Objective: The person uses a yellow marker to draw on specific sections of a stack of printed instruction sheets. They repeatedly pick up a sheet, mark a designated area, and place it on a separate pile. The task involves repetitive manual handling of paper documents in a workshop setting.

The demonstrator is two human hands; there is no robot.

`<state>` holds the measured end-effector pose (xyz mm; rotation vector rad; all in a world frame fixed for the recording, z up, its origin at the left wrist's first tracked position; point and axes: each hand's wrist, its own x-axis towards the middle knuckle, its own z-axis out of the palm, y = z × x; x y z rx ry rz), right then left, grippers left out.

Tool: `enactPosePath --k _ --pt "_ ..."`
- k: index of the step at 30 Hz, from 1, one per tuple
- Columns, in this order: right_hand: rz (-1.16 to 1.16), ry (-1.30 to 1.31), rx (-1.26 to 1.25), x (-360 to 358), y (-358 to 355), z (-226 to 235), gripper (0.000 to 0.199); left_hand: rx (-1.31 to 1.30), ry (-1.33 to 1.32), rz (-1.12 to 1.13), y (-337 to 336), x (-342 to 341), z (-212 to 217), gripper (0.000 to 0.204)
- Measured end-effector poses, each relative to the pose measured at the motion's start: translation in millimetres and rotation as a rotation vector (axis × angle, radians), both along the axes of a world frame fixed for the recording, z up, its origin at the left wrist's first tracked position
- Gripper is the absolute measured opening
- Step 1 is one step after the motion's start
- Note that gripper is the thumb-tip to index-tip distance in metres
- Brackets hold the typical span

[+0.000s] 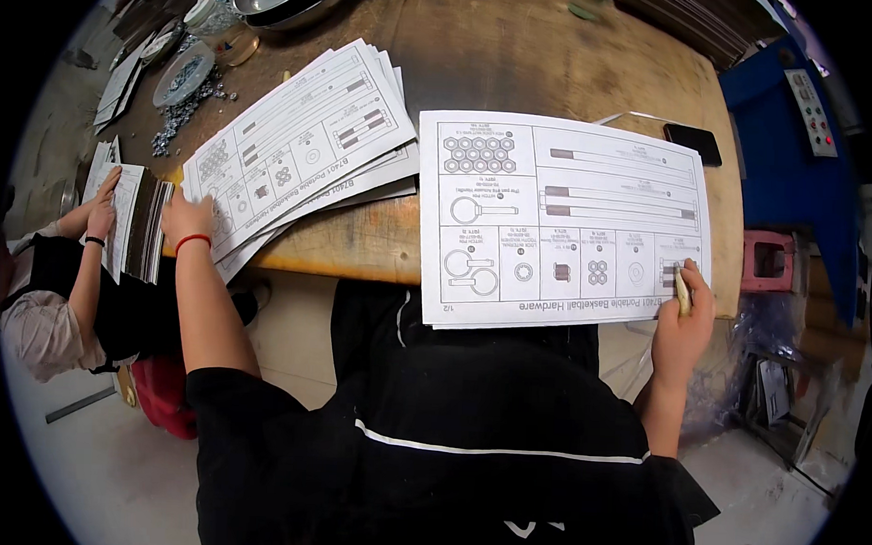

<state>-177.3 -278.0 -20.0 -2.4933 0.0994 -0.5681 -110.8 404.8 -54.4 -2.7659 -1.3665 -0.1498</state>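
Note:
My left hand [187,218], with a red band at the wrist, lies at the left edge of a fanned stack of printed sheets [311,134]. Its thumb rests over the paper and the fingers stretch out apart from it, near a bundle of cards [147,226] that another person's hands hold. In front of me, a squared-up pile of printed sheets [567,219] shows upside-down line drawings of nuts, pins and bolts and overhangs the table's near edge. At its lower right corner, my right hand [684,324] pinches a small pale yellow stick-like piece [684,293], touching the paper.
The wooden table [521,45] carries a black phone [693,144], metal pans [282,0] and a bowl of small metal hardware [186,73], with pieces spilled beside it. A co-worker [56,288] sits at the left. A blue machine [796,141] and pink stool [769,262] stand right.

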Motion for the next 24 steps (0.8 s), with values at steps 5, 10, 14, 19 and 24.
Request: enactPosePath --k 5,10,14,19,24 --pt "0.055 -0.092 -0.022 4.2 7.4 7.7 0.041 -0.190 -0.713 -0.888 -132.1 70.6 34.0 0.054" --pt "0.198 0.167 0.421 0.1 63.5 28.9 0.033 -0.679 -0.525 -1.570 -347.6 81.9 84.7 0.063" --pt "0.356 0.259 0.204 -2.8 94.5 29.2 0.023 -0.214 -0.325 -1.652 -427.1 74.1 46.9 0.065" --pt "0.352 0.228 0.104 -3.2 101.2 26.9 0.014 -0.106 -0.060 -1.605 -436.9 67.1 31.5 0.067" --pt "0.319 0.224 0.030 -3.5 111.5 23.2 0.012 -0.140 -0.073 -1.597 -438.7 67.6 28.4 0.068"
